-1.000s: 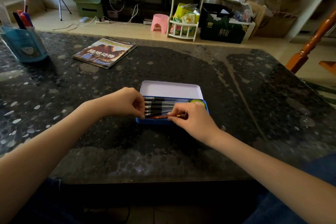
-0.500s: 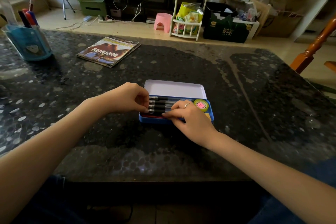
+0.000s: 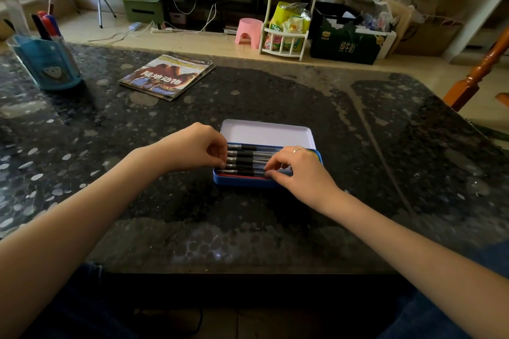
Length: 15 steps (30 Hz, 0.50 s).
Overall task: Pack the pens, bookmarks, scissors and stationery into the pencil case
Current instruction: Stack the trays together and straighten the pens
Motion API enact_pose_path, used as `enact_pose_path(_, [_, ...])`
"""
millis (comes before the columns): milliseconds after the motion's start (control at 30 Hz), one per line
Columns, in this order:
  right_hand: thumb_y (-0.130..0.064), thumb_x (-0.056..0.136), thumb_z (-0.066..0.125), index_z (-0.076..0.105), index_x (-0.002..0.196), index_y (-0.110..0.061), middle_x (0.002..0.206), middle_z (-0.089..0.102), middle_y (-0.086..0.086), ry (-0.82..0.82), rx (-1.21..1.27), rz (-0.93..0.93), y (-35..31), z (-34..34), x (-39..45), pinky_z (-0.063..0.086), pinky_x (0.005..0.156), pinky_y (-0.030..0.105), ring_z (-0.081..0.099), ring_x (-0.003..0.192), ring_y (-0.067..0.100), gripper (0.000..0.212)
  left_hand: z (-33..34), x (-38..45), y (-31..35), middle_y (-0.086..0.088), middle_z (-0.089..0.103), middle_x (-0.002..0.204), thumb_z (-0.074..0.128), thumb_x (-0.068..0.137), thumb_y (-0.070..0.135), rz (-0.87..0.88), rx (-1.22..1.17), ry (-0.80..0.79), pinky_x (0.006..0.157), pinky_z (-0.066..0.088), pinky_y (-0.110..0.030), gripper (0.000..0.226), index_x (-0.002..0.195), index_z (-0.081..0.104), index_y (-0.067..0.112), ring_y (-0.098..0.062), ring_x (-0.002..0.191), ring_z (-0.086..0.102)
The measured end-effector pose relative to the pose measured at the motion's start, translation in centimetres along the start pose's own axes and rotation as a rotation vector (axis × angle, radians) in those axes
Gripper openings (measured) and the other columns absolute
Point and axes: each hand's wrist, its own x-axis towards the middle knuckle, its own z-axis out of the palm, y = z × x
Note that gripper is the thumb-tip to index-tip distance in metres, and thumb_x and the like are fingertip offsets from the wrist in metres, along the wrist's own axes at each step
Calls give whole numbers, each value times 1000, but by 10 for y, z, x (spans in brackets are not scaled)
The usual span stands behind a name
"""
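Slid leftward along pens (image 3: pixel 249 158) since before: right hand (image 3: pixel 298 170), fingers curled, touching them; left hand (image 3: pixel 197 148) pinching pen tips.

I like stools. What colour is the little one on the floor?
Pink stool, clearest in the head view.

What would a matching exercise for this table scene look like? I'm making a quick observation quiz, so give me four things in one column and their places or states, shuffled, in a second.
Things
1. pencil case
2. pens
3. magazine
4. pen holder

Places or states
A. lying flat at the far side of the table, left of centre
B. standing at the table's far left, with markers in it
C. lying side by side inside the tin
D. open, lid tipped back, between both hands

Pairs: 1-D, 2-C, 3-A, 4-B
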Motion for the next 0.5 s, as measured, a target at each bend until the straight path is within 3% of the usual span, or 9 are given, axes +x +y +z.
enact_pose_path(333, [-23, 87, 66, 70, 93, -21, 99, 64, -6, -22, -5, 18, -2, 3, 0, 46, 85, 22, 53, 94, 5, 8, 1, 1, 0, 12, 67, 79, 75, 76, 22, -15, -18, -56, 77, 50, -21, 10, 84, 70, 26, 1, 75, 60])
enact_pose_path(500, [-20, 87, 67, 69, 90, -20, 89, 59, -10, -38, 75, 28, -3, 3, 2, 40, 74, 13, 53, 86, 4, 4, 2, 2, 2, 12, 65, 78, 73, 76, 18, -36, -19, -70, 70, 45, -15, 12, 86, 69, 24, -2, 75, 60])
